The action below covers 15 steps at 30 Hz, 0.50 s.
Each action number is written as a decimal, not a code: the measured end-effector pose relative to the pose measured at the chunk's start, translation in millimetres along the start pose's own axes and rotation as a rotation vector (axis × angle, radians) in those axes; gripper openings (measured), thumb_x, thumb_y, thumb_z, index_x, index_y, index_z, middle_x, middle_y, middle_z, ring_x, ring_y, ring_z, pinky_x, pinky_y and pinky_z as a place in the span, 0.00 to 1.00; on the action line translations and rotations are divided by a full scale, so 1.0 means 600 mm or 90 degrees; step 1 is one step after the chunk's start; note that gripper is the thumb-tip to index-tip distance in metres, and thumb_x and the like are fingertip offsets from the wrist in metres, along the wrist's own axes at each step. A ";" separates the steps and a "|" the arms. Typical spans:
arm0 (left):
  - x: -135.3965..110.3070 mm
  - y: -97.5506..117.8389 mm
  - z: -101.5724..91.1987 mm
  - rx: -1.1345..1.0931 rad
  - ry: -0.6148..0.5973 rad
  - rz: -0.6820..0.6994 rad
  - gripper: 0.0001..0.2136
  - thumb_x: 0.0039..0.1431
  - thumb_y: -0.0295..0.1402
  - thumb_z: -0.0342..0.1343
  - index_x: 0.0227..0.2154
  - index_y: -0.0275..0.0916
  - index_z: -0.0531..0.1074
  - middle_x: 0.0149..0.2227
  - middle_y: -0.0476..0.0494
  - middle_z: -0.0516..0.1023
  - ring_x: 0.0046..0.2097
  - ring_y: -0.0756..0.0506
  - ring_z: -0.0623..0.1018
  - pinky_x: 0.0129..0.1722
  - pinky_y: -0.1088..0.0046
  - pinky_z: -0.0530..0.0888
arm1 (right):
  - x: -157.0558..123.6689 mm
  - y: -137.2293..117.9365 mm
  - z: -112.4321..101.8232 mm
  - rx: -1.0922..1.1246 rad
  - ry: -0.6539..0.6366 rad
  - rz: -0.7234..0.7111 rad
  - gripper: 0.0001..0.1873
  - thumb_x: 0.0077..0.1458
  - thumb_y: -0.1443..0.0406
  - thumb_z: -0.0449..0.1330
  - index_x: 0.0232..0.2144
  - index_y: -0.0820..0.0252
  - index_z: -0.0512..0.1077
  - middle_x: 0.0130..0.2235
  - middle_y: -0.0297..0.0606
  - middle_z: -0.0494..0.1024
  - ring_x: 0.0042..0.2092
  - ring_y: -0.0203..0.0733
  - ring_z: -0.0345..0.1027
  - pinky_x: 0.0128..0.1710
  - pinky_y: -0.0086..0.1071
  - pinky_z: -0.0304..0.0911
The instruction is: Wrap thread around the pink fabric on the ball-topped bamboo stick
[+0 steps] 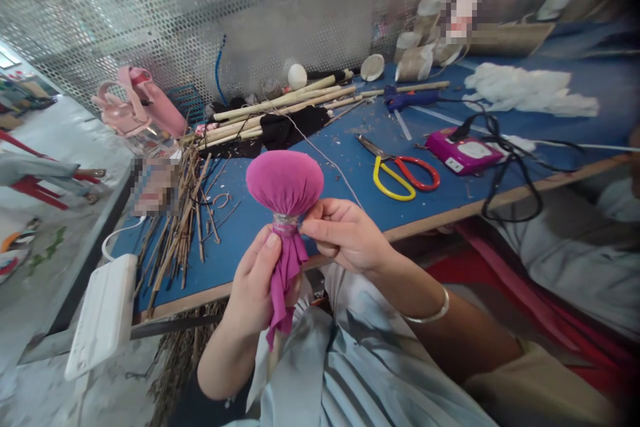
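A round head covered in magenta cloth [285, 180] stands upright over my lap, just in front of the table edge. Below the head the cloth is gathered by a silvery binding [286, 219], and its loose tails [283, 280] hang down along a pale stick. My left hand [254, 280] is closed around the gathered cloth under the binding, thumb in front. On the other side, my right hand [350, 233] makes a pinch close against the binding. Whatever lies between its fingertips is too small to make out.
On the blue table [320, 140] lie scissors [400, 170], a purple socket block [463, 150], a blue glue gun [407, 99], pale sticks [280, 103], thin twigs [187, 213] and white cloth [530, 90]. A white power strip [103, 317] hangs by the left corner. Pink bags [143, 103] stand behind.
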<state>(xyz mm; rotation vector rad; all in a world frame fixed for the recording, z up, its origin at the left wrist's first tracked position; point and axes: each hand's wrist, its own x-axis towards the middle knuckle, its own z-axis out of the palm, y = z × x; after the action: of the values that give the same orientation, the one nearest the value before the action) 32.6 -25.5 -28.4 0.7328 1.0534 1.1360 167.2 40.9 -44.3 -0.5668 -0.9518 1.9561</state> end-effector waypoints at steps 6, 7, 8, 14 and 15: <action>0.016 -0.001 -0.010 -0.041 -0.044 -0.045 0.15 0.55 0.48 0.51 0.27 0.39 0.63 0.12 0.55 0.61 0.12 0.56 0.56 0.11 0.83 0.54 | -0.002 -0.014 0.006 0.048 -0.025 0.074 0.14 0.39 0.62 0.68 0.22 0.63 0.66 0.14 0.20 0.53 0.15 0.21 0.37 0.12 0.20 0.32; 0.018 -0.002 -0.012 -0.056 -0.056 -0.062 0.16 0.54 0.48 0.52 0.26 0.39 0.63 0.12 0.55 0.60 0.12 0.56 0.56 0.10 0.83 0.53 | -0.001 -0.013 0.005 0.051 -0.024 0.074 0.14 0.39 0.63 0.68 0.22 0.63 0.66 0.15 0.20 0.53 0.15 0.21 0.37 0.12 0.20 0.32; 0.020 -0.004 -0.014 -0.074 -0.065 -0.081 0.17 0.53 0.49 0.53 0.25 0.39 0.62 0.12 0.56 0.59 0.12 0.57 0.55 0.10 0.84 0.52 | 0.000 -0.011 0.004 0.051 -0.020 0.070 0.14 0.39 0.63 0.68 0.22 0.63 0.65 0.15 0.20 0.54 0.15 0.21 0.37 0.12 0.20 0.32; 0.029 -0.018 -0.027 -0.155 -0.087 -0.126 0.21 0.53 0.51 0.51 0.20 0.38 0.59 0.12 0.58 0.54 0.11 0.59 0.49 0.09 0.85 0.50 | 0.012 0.005 -0.003 0.041 0.001 0.052 0.16 0.40 0.65 0.68 0.21 0.63 0.63 0.15 0.21 0.56 0.14 0.21 0.40 0.12 0.20 0.34; 0.031 -0.020 -0.030 -0.161 -0.106 -0.134 0.21 0.54 0.51 0.51 0.19 0.37 0.59 0.13 0.58 0.54 0.11 0.60 0.49 0.09 0.86 0.50 | 0.015 0.007 -0.004 0.040 0.012 0.040 0.16 0.39 0.65 0.68 0.21 0.63 0.62 0.16 0.21 0.58 0.14 0.21 0.40 0.11 0.20 0.34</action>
<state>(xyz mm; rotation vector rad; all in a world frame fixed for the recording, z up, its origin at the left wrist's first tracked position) 21.5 -11.9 -50.4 0.4940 0.8088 0.9860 162.0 48.1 -49.2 -0.5854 -0.8672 2.0260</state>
